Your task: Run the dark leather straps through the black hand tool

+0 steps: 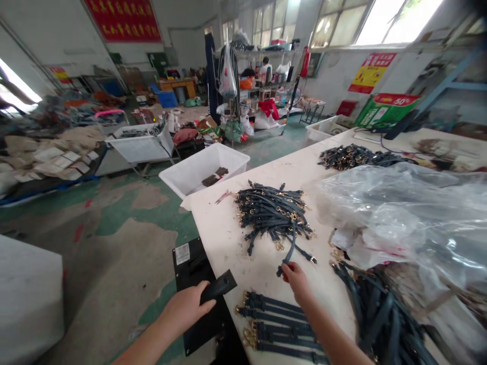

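Observation:
My right hand point(296, 280) pinches the end of a dark blue strap point(292, 248) that stretches back to a heaped pile of similar straps with gold-coloured clasps point(272, 208) on the table. Beyond the table's left edge, my left hand point(190, 304) is wrapped around a black bar-shaped piece point(220, 285) with a small hole near its end; its exact kind I cannot make out. Below that hand is a black panel point(182, 276) with a white label. Several straps lie side by side in a row point(281, 319) at the near edge, gold clasps to the left.
On the pale table point(216, 230), scissors point(223, 196) lie near the left edge. Clear plastic sheeting point(411, 208) and another strap heap point(388, 319) occupy the right, with more straps point(353, 156) behind. A white tub point(182, 177) adjoins the table's far-left corner.

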`<state>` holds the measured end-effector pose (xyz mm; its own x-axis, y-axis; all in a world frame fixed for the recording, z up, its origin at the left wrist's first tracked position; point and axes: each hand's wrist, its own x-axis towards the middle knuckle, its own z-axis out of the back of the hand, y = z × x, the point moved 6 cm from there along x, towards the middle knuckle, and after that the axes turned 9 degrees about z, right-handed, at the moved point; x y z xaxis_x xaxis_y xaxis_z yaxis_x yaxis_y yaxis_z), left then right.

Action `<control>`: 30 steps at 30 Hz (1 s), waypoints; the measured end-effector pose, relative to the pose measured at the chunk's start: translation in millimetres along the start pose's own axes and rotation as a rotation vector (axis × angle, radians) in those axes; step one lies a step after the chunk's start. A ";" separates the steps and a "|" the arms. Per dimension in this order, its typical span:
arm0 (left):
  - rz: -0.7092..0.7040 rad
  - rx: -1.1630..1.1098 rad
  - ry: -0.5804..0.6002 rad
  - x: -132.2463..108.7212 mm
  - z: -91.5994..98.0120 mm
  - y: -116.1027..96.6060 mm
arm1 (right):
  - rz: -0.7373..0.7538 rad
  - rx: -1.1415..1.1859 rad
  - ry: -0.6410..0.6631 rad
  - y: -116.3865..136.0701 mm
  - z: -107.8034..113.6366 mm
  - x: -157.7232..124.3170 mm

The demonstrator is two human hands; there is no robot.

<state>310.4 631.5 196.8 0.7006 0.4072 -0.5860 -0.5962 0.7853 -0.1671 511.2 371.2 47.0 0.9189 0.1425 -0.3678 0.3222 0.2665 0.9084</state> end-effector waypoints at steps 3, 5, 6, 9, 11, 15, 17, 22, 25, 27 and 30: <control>-0.015 0.065 -0.003 -4.1 -1.4 -8.4 | -0.143 0.194 0.009 -26.1 -48.0 -43.0; -0.039 0.104 0.001 -5.3 -0.2 -13.7 | -0.271 0.323 0.052 -30.7 -79.0 -57.4; -0.052 0.122 0.005 -5.7 0.7 -15.4 | -0.324 0.373 0.108 -29.6 -91.6 -61.7; -0.078 0.171 0.011 -6.4 3.8 -15.9 | -0.381 0.280 0.358 -22.1 -106.0 -69.8; -0.084 0.200 0.011 -6.3 4.1 -14.6 | -0.225 -0.021 0.455 -13.4 -93.9 -66.8; -0.082 0.253 0.024 -0.6 -1.7 -18.6 | 0.449 -0.684 0.371 25.6 -65.9 -46.2; -0.106 0.286 0.015 5.4 -4.5 -28.1 | 0.633 -0.876 0.384 34.7 -65.8 -36.0; -0.135 0.324 -0.034 30.1 -5.2 -65.7 | 0.625 -1.010 0.461 27.0 -71.6 -8.5; -0.129 0.344 -0.017 45.8 -5.8 -84.8 | 0.596 -0.986 0.465 21.8 -71.0 -0.9; -0.127 0.369 -0.007 52.6 -5.7 -91.6 | 0.586 -0.976 0.469 19.9 -69.8 2.0; -0.149 0.420 -0.021 57.8 -4.6 -98.8 | 0.579 -0.972 0.480 19.2 -68.2 4.8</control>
<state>408.0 575.3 175.7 0.7774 0.2815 -0.5625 -0.2803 0.9556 0.0908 506.3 442.0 49.2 0.6268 0.7575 -0.1823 -0.5977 0.6176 0.5112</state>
